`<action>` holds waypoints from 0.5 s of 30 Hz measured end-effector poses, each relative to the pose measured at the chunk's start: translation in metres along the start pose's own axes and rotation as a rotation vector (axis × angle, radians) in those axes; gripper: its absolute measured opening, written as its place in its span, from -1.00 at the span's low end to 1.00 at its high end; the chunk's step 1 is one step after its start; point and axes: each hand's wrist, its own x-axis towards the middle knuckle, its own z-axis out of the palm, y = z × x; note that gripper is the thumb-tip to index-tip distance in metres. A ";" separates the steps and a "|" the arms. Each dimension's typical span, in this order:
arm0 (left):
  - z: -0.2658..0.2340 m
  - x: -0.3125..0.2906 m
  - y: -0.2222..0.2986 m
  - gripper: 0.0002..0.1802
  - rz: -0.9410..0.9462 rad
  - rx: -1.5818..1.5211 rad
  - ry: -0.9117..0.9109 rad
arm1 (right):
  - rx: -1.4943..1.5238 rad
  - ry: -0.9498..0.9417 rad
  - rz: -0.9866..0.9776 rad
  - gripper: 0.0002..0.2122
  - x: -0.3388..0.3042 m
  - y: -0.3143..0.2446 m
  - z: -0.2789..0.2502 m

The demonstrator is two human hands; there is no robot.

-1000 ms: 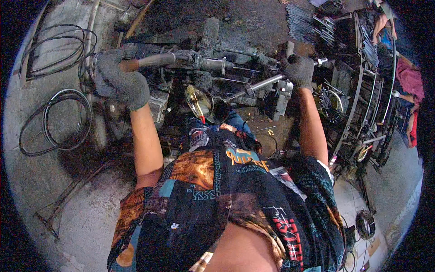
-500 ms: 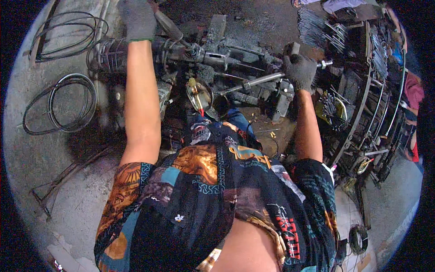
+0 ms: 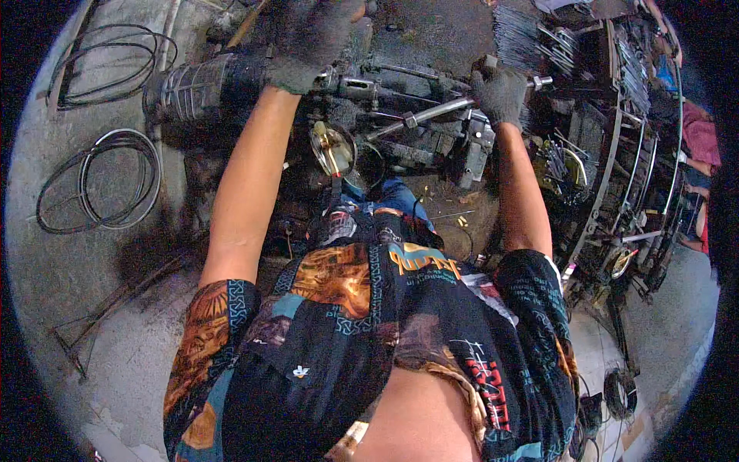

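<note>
— Where is the steel rod point(image 3: 443, 112) to be found?
— It is seen right of the upper centre, slanted up toward the right; a collar point(image 3: 410, 120) is carried partway along it, and a bolt-like end is shown past the glove.
— By what is it held?
— It is gripped by the right hand point(image 3: 500, 94), whose gloved fingers are closed around it. A metal block point(image 3: 477, 146) is seen just below that hand.
— And the left hand point(image 3: 312, 42)?
— It is stretched to the top of the frame, left of centre, over the dark machine point(image 3: 358, 88). Whether its fingers are open or closed cannot be told (the glove is blurred, and whatever lies under it is hidden).
— What is placed nearby?
— Near the rod's lower end, at the upper centre, a round dish point(image 3: 314, 150) is seen with a brush point(image 3: 331, 150) laid in it. A ribbed cylinder point(image 3: 192, 88) is set at the upper left.
— And farther out?
— Thin rods point(image 3: 514, 38) are bundled at the upper right, and a metal rack point(image 3: 608, 158) is stood along the right side. A coiled hose point(image 3: 158, 175) is lain against the grey surface at the left. At the far right edge, a co-worker's arm point(image 3: 699, 165) is partly shown.
</note>
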 end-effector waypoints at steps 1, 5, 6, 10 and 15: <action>-0.010 -0.005 -0.006 -0.83 0.165 0.352 0.197 | 0.003 -0.022 0.043 -0.66 0.003 -0.006 -0.002; -0.046 -0.044 -0.013 -0.60 0.028 0.248 0.385 | -0.033 0.162 0.013 -0.76 -0.004 0.011 0.009; -0.062 -0.079 -0.037 -0.59 -0.084 0.001 0.572 | -0.025 0.155 0.006 -0.76 -0.003 0.006 0.009; -0.109 -0.255 -0.088 -0.54 -0.627 0.536 0.396 | -0.014 0.078 0.010 -0.72 0.002 0.002 0.006; -0.090 -0.351 -0.132 -0.44 -0.827 1.161 -0.373 | -0.045 0.091 -0.062 -0.68 0.002 0.014 0.001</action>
